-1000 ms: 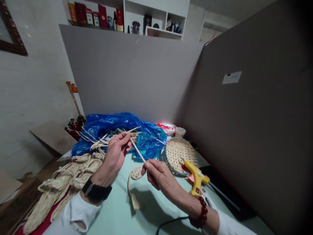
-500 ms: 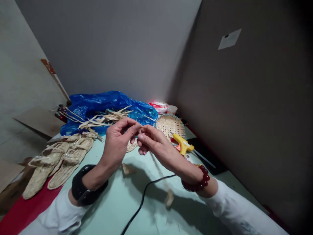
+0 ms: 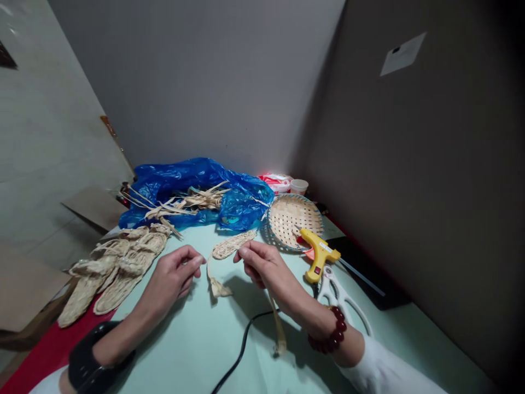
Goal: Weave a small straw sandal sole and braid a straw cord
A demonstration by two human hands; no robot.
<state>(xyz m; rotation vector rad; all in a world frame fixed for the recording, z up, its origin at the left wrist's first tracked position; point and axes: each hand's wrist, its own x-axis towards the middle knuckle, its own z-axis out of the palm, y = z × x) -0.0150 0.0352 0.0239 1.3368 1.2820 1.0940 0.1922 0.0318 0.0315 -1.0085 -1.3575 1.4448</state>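
Note:
My left hand (image 3: 176, 276) is closed in a pinch over the left of the table; whether anything thin is between its fingertips I cannot make out. Opposite it, my right hand (image 3: 262, 265) pinches thumb to forefinger, and a dried straw strip (image 3: 280, 334) hangs from beneath it, its upper part hidden by the hand. Between and beyond the hands lies a small woven straw sole (image 3: 232, 244). A thin strand curves down near it to a flat, flared straw end (image 3: 220, 289) on the table, close to my left fingertips.
Finished woven straw slippers (image 3: 110, 268) lie at the left. A blue plastic bag (image 3: 184, 169) with loose straw (image 3: 205, 198) stands at the back. To the right are a bamboo basket (image 3: 293, 216), a yellow glue gun (image 3: 318, 254) and white-handled scissors (image 3: 334, 293). A black cable (image 3: 245, 340) crosses the table.
My hands were together at the fingertips and have come apart and lower, the left moving left. The woven sole between them now shows more fully. The view has shifted slightly.

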